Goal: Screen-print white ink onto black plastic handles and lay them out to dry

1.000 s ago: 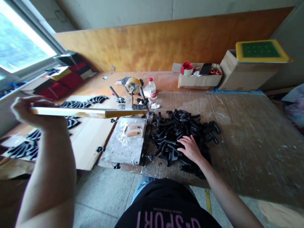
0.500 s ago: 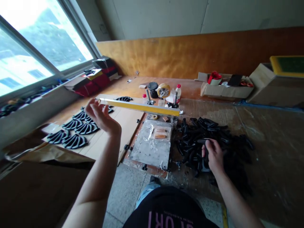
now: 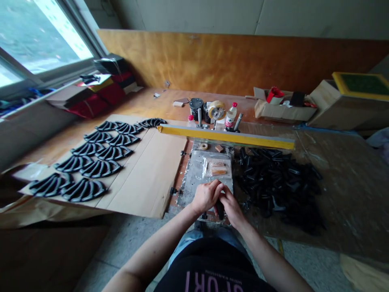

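Note:
Both hands meet low in front of my body, over the near edge of a grey metal plate [image 3: 187,188]. A dark, curved black plastic piece [image 3: 220,210] sticks out below my right hand [image 3: 231,206], whose fingers are wrapped round it. Closed fingers of my left hand [image 3: 208,195] press at the upper end of the same piece, mostly hiding it. Beyond them, a long yellow and silver bar [image 3: 227,136] lies across the plate's far end. On the right is a heap of similar black pieces [image 3: 279,182].
Fan-shaped black ribbed parts [image 3: 101,167] lie in rows on cardboard [image 3: 142,170] at left. Behind the bar stand a tape roll [image 3: 216,110], a red-capped bottle [image 3: 231,114] and a black tub [image 3: 196,107]. An open carton [image 3: 273,113] sits back right.
My left hand has left the bar's left end and come down to my right hand. My right hand has brought a black piece from the heap. The bar has shifted right.

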`<state>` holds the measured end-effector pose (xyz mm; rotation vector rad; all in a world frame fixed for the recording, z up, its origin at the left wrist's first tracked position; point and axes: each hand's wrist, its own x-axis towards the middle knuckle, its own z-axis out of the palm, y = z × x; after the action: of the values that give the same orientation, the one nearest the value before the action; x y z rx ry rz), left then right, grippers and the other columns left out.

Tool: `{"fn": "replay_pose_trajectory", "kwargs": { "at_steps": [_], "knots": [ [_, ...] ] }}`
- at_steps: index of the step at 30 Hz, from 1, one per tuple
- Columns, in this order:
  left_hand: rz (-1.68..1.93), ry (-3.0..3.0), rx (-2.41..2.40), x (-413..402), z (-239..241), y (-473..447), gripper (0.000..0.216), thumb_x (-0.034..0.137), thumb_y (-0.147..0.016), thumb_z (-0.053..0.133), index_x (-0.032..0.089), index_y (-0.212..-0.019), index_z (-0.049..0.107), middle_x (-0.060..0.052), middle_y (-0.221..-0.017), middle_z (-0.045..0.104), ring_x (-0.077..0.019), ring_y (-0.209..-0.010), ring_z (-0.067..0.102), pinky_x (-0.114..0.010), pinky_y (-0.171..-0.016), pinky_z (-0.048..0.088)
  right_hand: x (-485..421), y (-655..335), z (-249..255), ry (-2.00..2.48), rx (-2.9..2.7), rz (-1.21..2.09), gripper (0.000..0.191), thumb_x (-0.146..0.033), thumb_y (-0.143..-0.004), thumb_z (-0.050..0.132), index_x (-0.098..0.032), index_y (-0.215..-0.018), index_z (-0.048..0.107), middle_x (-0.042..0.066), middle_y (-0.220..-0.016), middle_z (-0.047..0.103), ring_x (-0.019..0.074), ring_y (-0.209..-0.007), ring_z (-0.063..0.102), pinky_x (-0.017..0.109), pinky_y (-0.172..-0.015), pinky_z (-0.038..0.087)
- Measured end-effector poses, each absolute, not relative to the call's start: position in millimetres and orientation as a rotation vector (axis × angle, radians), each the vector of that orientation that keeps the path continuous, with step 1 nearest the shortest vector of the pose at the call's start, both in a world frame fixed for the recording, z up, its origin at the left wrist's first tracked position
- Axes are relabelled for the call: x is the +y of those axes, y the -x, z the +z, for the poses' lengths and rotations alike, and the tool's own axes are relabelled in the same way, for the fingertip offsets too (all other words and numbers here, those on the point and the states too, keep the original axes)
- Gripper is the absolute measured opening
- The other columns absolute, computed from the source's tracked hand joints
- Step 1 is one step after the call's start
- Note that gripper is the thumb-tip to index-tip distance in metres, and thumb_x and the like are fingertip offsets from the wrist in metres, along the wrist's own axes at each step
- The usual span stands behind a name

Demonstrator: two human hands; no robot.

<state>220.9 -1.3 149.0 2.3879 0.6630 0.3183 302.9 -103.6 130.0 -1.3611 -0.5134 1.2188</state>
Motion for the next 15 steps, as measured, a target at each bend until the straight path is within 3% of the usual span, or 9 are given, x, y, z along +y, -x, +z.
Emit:
{"fn": "replay_pose_trajectory", "kwargs": {
  "at_steps": [5,12,15],
  "knots": [
    [0.359,-2.132,0.769,-4.7,149.4,-228.7,0.040,0.048,-0.099,0.026,0.024,-0.105,0.058,-0.002,-0.077,0.067,-0.0181,-0.074,0.066,-0.026,-0.067,0.044,-104.5,-314.9,137.2,1.223,-0.298,1.342,0.036,-0.054,-0.075,0.066,-0.025,-0.085,0.048,-0.007,-0.050,0.053,0.0090,-0.035,0.042,0.019,-0.034,0.027],
    [0.322,-1.918,0.784,-8.3,135.5,-219.7,0.042,0.053,-0.097,0.030,0.021,-0.080,0.053,0.003,-0.060,0.055,-0.0132,-0.057,0.053,-0.023,-0.059,0.039,-99.2,-339.0,132.0,1.164,-0.378,1.468,0.038,-0.051,-0.074,0.070,-0.023,-0.090,0.050,-0.006,-0.052,0.056,0.0077,-0.034,0.038,0.018,-0.033,0.021],
    [0.242,-1.974,0.911,-12.2,115.3,-190.5,0.042,0.050,-0.096,0.032,0.021,-0.075,0.055,0.002,-0.058,0.054,-0.0143,-0.058,0.053,-0.025,-0.060,0.038,-87.3,-362.0,125.4,1.147,-0.415,1.397,0.039,-0.055,-0.076,0.067,-0.023,-0.090,0.051,-0.004,-0.059,0.058,0.0091,-0.040,0.043,0.020,-0.037,0.027]
  ]
}}
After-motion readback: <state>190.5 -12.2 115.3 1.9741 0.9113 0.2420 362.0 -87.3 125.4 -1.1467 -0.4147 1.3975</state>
